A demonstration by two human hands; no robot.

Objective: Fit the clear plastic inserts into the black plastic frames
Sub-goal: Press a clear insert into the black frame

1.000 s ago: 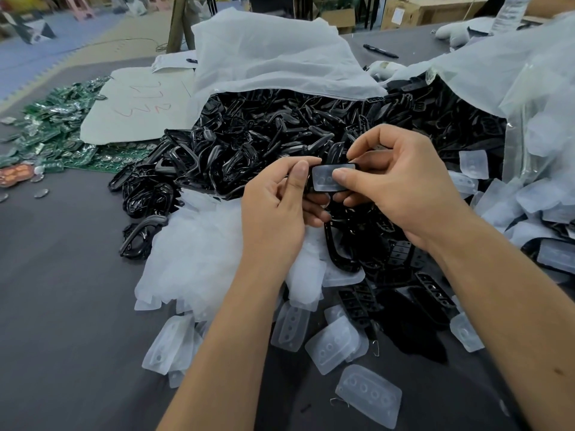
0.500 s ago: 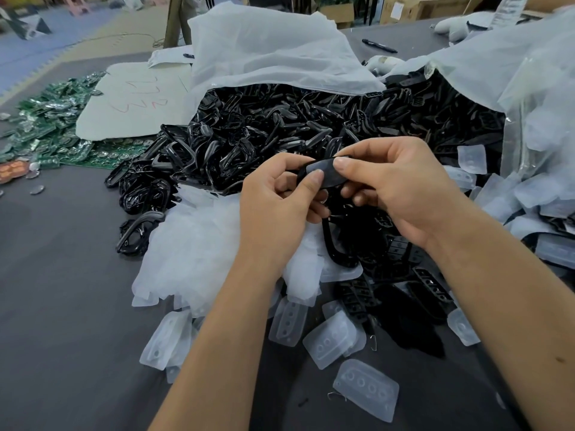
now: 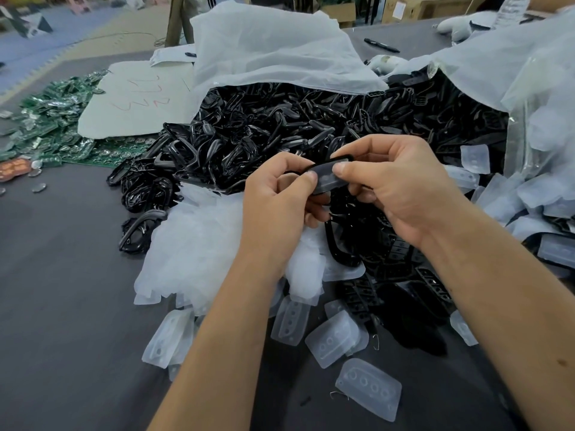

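One head-worn wide-angle view looks forward and down, close over the desk; both forearms enter from the bottom edge, and the room's floor shows far off.

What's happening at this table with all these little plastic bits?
A person is putting small parts together by hand. The left hand and right hand together pinch one black frame with a clear insert lying in it, thumbs pressing on the insert; whether it is fully seated cannot be told. Behind the hands, a heap of black frames spills from a white bag. Loose clear inserts lie on the grey table nearer the person.
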